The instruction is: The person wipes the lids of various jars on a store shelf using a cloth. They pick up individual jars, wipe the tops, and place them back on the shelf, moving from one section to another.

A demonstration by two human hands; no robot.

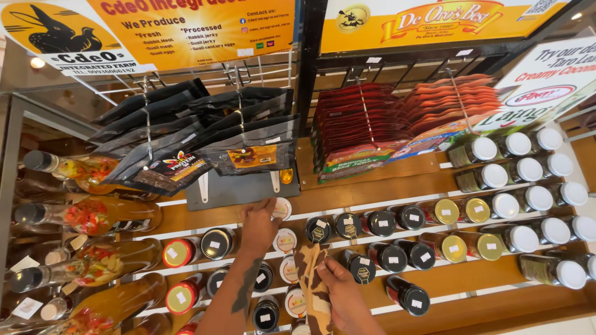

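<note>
My left hand [259, 224] reaches up to a small white-lidded jar [282, 209] on the wooden shelf and grips it by the lid edge. My forearm carries a dark tattoo. My right hand [340, 286] holds a brown-and-tan patterned cloth [313, 279] low in the middle, next to black-lidded jars [360, 267]. More white-lidded jars [285, 241] stand in a column just below my left hand.
Black pouches [186, 133] and red pouches [366, 124] hang on pegs above. Bottles of pickled chillies [87, 217] lie at left. Gold-lidded jars [462, 211] and white-lidded jars [540, 198] fill the right shelves. Red-lidded jars [179, 252] sit left of my arm.
</note>
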